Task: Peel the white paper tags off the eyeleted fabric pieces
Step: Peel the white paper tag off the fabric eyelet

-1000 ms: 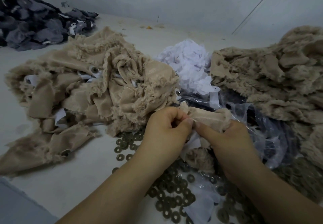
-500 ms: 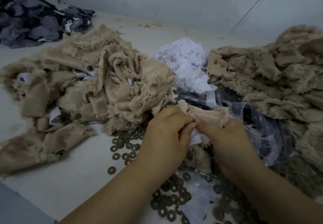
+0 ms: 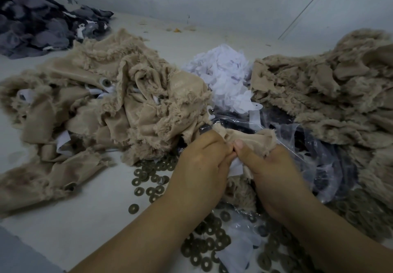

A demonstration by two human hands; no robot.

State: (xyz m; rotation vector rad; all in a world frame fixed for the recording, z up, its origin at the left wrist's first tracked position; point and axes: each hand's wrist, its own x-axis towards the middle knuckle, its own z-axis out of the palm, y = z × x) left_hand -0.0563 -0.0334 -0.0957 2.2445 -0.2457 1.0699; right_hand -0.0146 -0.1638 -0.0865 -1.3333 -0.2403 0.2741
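Observation:
Both hands meet at the centre over one beige furry fabric piece (image 3: 253,139). My right hand (image 3: 274,172) grips the piece, thumb pressed on top of it. My left hand (image 3: 202,164) has its fingers curled and pinches the white paper tag (image 3: 236,167) that shows between the two hands. The piece's eyelet is hidden by my fingers. A heap of beige fabric pieces (image 3: 102,111) with white tags and eyelets lies to the left.
Another beige heap (image 3: 331,94) lies at the right. A pile of peeled white tags (image 3: 223,77) sits behind my hands. Several loose metal rings (image 3: 153,179) and a clear plastic bag (image 3: 308,145) cover the table. Dark grey fabric (image 3: 36,23) lies far left.
My left hand has turned and closed lower onto the white tag. The fabric piece has shifted slightly. Both hands stay together at the centre.

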